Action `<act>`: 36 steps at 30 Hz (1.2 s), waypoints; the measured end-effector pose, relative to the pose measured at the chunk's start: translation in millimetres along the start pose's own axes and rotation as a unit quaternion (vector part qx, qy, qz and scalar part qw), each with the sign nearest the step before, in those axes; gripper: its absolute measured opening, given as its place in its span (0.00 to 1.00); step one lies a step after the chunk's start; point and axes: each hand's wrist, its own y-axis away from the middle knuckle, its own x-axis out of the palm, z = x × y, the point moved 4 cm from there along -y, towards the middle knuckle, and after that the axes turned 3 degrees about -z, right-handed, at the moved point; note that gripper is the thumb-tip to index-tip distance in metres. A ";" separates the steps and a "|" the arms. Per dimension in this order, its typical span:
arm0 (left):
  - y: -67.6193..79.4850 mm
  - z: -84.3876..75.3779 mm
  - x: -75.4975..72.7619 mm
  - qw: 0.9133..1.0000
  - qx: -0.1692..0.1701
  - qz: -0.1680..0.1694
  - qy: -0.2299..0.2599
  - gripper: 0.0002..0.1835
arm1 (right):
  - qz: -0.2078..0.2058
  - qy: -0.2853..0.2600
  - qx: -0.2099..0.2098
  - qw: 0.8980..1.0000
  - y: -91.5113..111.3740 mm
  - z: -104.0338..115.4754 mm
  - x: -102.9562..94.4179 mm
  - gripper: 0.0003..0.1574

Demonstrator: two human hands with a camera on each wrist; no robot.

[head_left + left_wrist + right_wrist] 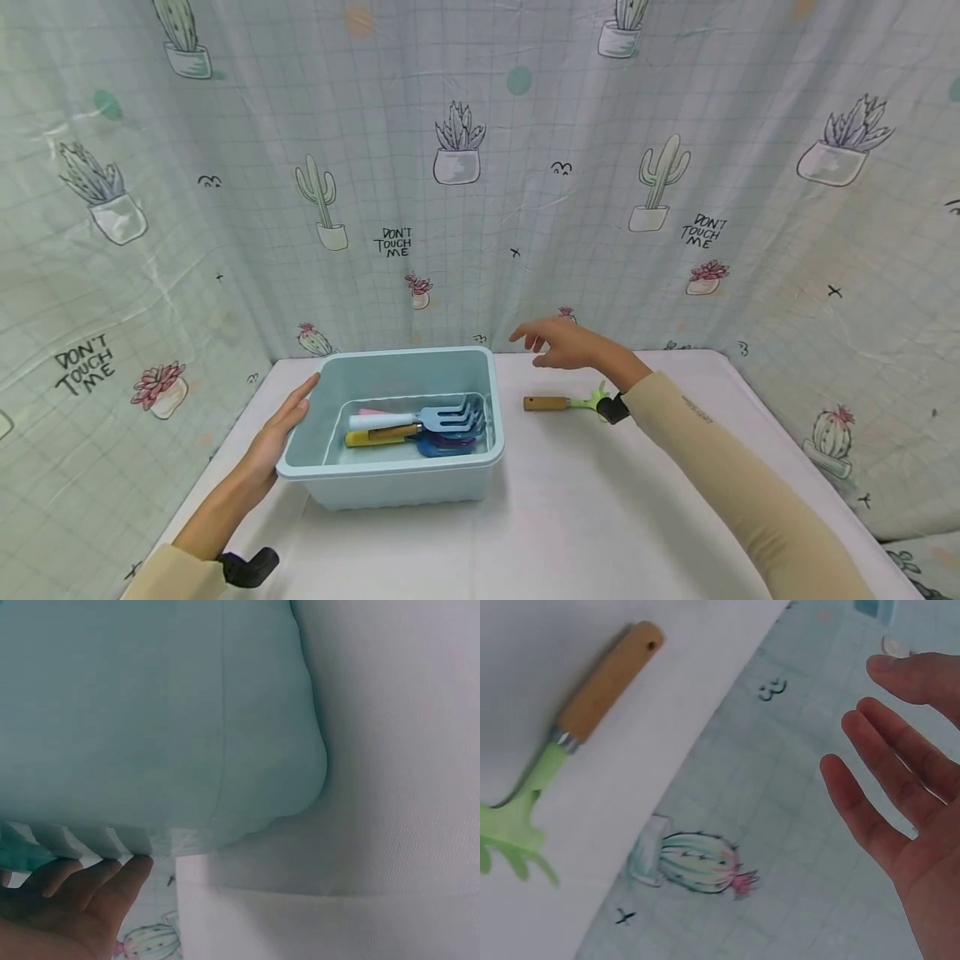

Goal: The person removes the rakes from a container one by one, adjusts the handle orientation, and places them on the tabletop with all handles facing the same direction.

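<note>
A light blue plastic bin (390,472) stands on the table with several small garden tools inside. My left hand (273,433) rests against its left side, fingers extended; in the left wrist view the fingertips (139,864) touch the side wall. My right hand (570,343) is raised to the right of the bin, holding nothing, its fingers loosely spread. Below that hand lies a green hand rake (547,403) with a wooden handle, partly covered by the wrist camera in the head view. The right wrist view shows its handle (611,686) and green tines apart from the fingers.
Among the tools in the bin are a light blue hand fork (446,418) and one with a yellow handle (367,438); those beneath are partly hidden. The white table (585,517) ends at a cactus-print curtain (517,208) behind and on both sides.
</note>
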 end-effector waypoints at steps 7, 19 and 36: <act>1.0 -1.6 -1.5 1.000 0.003 0.004 0.009 0.29 | 0.005 0.014 -0.013 1.000 -20.3 40.4 -11.8 0.27; 0.7 0.4 -2.3 1.000 -0.002 -0.001 0.001 0.29 | 0.036 0.049 -0.098 0.993 -71.3 109.7 9.2 0.28; 1.4 0.4 -1.7 1.000 -0.007 -0.005 0.020 0.28 | 0.153 -0.004 -0.103 0.983 -110.1 155.6 82.0 0.32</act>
